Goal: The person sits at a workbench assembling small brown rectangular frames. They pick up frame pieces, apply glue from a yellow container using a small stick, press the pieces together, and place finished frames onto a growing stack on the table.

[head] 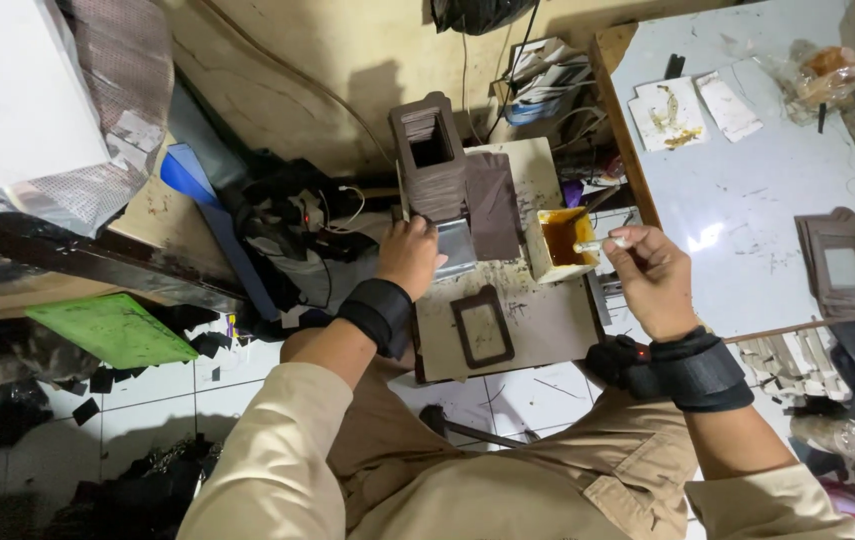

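Note:
My left hand (409, 255) rests its fingers on a grey rectangular piece (455, 246) lying on a small work board (547, 325). My right hand (650, 272) grips a small brush (597, 244) whose tip dips into an open container of amber glue (560, 240). A dark brown frame piece (481, 326) lies flat on the board near my knees. Behind the grey piece rises a tall stack of brown frames (432, 155), with a dark brown sheet (493, 205) beside it. Both wrists wear black bands.
A white table (747, 190) stands on the right with paper scraps, a plastic bag and more brown frames (840, 265). A green board (112, 328) and dark offcuts lie on the tiled floor at left. Cables and clutter fill the back wall.

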